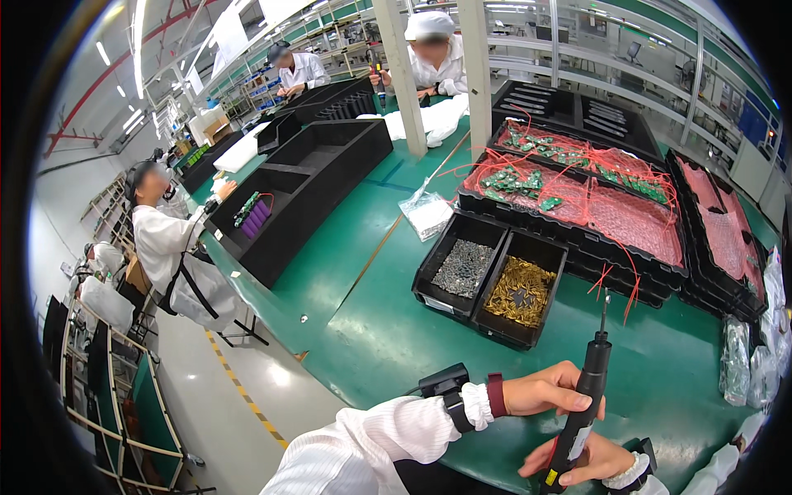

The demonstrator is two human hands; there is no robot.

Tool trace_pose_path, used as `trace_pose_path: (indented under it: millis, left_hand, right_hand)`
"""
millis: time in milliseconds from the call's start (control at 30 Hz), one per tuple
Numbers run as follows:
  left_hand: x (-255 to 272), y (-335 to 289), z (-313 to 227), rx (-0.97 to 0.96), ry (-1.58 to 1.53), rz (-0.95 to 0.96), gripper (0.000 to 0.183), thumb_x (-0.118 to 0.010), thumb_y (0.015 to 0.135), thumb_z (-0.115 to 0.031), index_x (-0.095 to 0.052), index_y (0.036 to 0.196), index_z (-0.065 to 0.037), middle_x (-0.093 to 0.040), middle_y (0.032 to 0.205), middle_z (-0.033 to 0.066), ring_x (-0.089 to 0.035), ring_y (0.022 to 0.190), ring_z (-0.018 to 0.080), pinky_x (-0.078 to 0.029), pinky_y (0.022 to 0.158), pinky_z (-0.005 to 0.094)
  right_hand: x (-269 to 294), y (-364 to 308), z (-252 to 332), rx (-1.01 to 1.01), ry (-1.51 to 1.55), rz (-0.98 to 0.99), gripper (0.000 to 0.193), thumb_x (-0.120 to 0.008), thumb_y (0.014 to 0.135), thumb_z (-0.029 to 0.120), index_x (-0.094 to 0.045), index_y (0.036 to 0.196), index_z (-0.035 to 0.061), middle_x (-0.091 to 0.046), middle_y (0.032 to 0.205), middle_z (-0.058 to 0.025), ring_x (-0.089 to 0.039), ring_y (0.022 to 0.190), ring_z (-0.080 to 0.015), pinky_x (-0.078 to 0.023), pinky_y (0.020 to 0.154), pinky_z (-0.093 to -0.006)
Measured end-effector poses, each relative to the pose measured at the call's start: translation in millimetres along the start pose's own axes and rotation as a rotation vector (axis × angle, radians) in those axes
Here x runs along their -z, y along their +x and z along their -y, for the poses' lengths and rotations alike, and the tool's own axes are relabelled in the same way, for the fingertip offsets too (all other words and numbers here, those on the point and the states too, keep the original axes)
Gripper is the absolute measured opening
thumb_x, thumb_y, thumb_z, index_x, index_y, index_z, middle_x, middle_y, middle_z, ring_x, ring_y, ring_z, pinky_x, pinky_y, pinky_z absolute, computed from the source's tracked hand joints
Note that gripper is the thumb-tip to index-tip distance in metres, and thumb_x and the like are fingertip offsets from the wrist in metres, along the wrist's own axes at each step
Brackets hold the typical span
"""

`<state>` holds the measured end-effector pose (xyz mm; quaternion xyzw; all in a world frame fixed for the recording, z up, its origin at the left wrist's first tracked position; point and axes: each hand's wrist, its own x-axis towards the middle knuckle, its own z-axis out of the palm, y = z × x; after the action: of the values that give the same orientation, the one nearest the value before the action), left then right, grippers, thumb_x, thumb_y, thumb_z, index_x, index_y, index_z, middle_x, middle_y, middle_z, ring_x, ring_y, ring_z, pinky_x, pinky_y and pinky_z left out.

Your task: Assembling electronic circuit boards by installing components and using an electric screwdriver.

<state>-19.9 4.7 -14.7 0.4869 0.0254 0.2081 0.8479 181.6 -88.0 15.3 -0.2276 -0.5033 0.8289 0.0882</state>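
A black electric screwdriver [592,375] stands nearly upright, its bit pointing away from me over the green table. My left hand [536,393] is closed around its upper body. Lower down, my right hand [601,459] grips the handle end, partly hidden behind the tool. Something small and silvery sits at the bit's tip, too small to make out. Beyond my left hand are two joined black bins: the left bin [422,290] holds silver screws [462,268], the right bin [536,337] brass-coloured standoffs [518,290].
Black trays [569,227] lined with pink bubble wrap hold green circuit boards [516,181] and red wires. More trays [709,272] stand at right beside clear plastic bags [734,363]. A long black divided box [289,206] lies left. Several co-workers in white coats work around the table.
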Motion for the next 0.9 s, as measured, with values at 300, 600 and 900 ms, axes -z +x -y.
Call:
trace_pose_path:
  millis: [300,600,900]
  left_hand:
    - [-3.0,-0.8,-1.9,-0.005,-0.003,-0.028,0.046,-0.075,0.081,-0.041,-0.070,0.105,-0.002,-0.070,0.102,0.0053,-0.055,0.077,0.0066,-0.037,0.063,0.0225]
    - [-11.4,0.3,-4.0,-0.082,0.024,-0.033,0.043,-0.069,0.089,-0.042,-0.074,0.099,0.000,-0.065,0.086,0.0000,-0.046,0.068,0.0066,-0.034,0.060,0.0236]
    - [-13.8,0.5,-4.9,-0.087,0.031,-0.038,0.044,-0.069,0.088,-0.042,-0.074,0.100,0.000,-0.065,0.086,0.0005,-0.045,0.067,0.0069,-0.034,0.060,0.0239]
  right_hand:
    - [1.7,0.3,2.7,0.014,-0.021,-0.001,0.068,-0.071,0.091,0.016,-0.038,0.146,-0.0059,-0.065,0.129,-0.0187,-0.058,0.125,-0.0256,-0.040,0.109,-0.0399]
    - [3.8,-0.1,0.5,-0.009,-0.016,-0.016,0.059,-0.073,0.089,0.014,-0.047,0.138,-0.0038,-0.065,0.129,-0.0184,-0.058,0.125,-0.0257,-0.041,0.110,-0.0414]
    - [4.1,1.4,-2.1,0.043,-0.060,0.032,0.055,-0.074,0.088,0.012,-0.050,0.135,-0.0044,-0.066,0.126,-0.0181,-0.056,0.128,-0.0286,-0.041,0.110,-0.0424]
